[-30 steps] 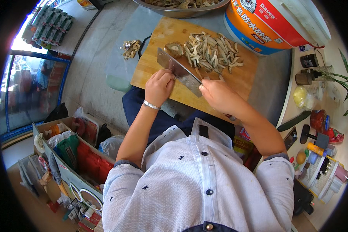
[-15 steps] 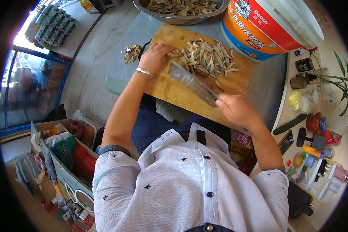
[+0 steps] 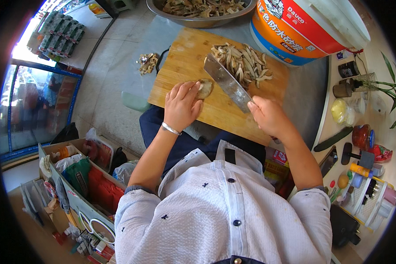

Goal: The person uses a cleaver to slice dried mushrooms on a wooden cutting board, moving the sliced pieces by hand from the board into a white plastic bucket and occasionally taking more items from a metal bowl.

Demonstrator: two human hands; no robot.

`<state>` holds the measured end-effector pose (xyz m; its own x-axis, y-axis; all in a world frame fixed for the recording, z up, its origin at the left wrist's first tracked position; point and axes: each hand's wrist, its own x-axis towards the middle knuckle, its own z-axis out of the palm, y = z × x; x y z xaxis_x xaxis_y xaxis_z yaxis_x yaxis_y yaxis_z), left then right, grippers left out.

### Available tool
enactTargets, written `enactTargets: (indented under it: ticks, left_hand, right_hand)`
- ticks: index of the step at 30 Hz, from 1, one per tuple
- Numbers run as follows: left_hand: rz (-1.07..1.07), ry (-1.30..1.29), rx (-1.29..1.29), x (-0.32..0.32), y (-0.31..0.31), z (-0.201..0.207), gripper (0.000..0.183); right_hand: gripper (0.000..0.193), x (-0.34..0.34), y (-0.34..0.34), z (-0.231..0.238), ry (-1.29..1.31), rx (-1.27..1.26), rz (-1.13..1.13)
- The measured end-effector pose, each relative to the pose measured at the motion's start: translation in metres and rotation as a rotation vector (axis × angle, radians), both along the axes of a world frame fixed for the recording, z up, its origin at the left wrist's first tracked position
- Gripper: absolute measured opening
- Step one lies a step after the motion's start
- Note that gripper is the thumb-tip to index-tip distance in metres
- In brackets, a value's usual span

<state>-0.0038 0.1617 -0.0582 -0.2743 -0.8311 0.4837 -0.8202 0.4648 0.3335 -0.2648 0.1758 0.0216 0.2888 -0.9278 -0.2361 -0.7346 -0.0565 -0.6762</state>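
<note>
A wooden cutting board (image 3: 177, 59) lies in front of me on a grey table. My left hand (image 3: 182, 103) is on its near left part, fingers pressed together against a pale brownish mushroom (image 3: 205, 89). The handle of a cleaver (image 3: 228, 82) is wrapped in my right hand (image 3: 269, 116). Its broad blade slants up and left, between the mushroom and a heap of mushroom strips (image 3: 247, 66). That heap covers the far right part of the board.
Behind the board stands a metal basin (image 3: 198, 22) of mushrooms. A large orange and red bucket (image 3: 290, 33) is at the far right. Mushroom scraps (image 3: 148, 64) lie left of the board. Jars, a plant and a cucumber (image 3: 333, 139) occupy the right-hand counter; a divided box (image 3: 81, 176) stands lower left.
My left hand has come nearer to me from the board's far left edge, and a whole mushroom now shows at its fingertips. The cleaver has shifted slightly up and right.
</note>
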Motion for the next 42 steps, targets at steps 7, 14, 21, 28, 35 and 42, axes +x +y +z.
enactTargets:
  ticks: [7,14,21,28,35,42]
  left_hand:
    - [-0.171,0.008,0.039,0.01,-0.012,-0.026,0.031]
    - [-0.089,-0.022,0.065,0.004,-0.013,-0.024,0.025]
    - [-0.021,-0.059,0.026,-0.003,-0.005,-0.022,0.019]
    - [-0.061,-0.058,0.018,0.003,-0.009,-0.015,0.019]
    - [-0.029,0.004,0.07,-0.001,-0.005,-0.015,0.018]
    - [-0.046,-0.027,0.036,0.005,-0.003,-0.026,0.024]
  right_hand:
    - [0.03,0.032,0.038,0.017,0.407,-0.391,0.208]
    - [0.036,0.037,0.046,0.01,0.517,-0.433,0.245]
    - [0.04,0.046,0.044,0.011,0.48,-0.246,0.242]
    - [0.038,0.057,0.024,-0.008,0.372,-0.055,0.159]
    - [0.037,0.039,0.032,-0.002,0.251,-0.175,0.14]
    - [0.031,0.053,0.038,0.002,0.348,-0.176,0.177]
